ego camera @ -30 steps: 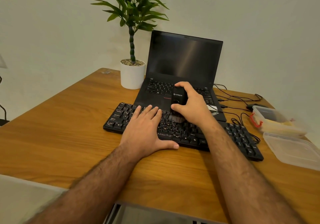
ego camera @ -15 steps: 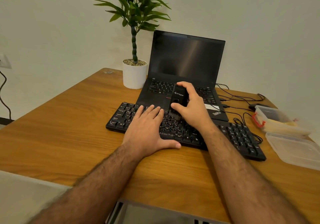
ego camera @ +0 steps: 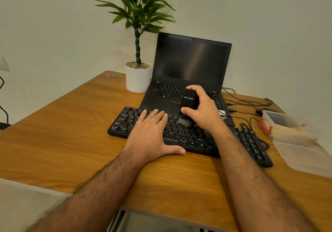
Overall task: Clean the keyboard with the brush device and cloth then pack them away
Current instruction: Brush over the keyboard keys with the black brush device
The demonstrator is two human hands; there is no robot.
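A black keyboard (ego camera: 249, 142) lies across the wooden table (ego camera: 75, 134) in front of an open laptop (ego camera: 192, 64). My left hand (ego camera: 152, 136) rests flat on the keyboard's left half, fingers spread, thumb at the front edge. My right hand (ego camera: 203, 109) grips the black brush device (ego camera: 188, 102) upright, its grey bristles touching the keys near the keyboard's upper middle. A clear plastic box (ego camera: 285, 125) with a red clasp at the right holds something yellowish, possibly the cloth; I cannot tell.
A potted plant (ego camera: 138, 77) in a white pot stands left of the laptop. Black cables (ego camera: 248, 104) and a mouse lie behind the keyboard at the right. The box's clear lid (ego camera: 305, 158) lies near the table's right edge.
The view has shifted slightly. My right hand and the brush have moved a little over the keys; my left hand stays flat on the keyboard.
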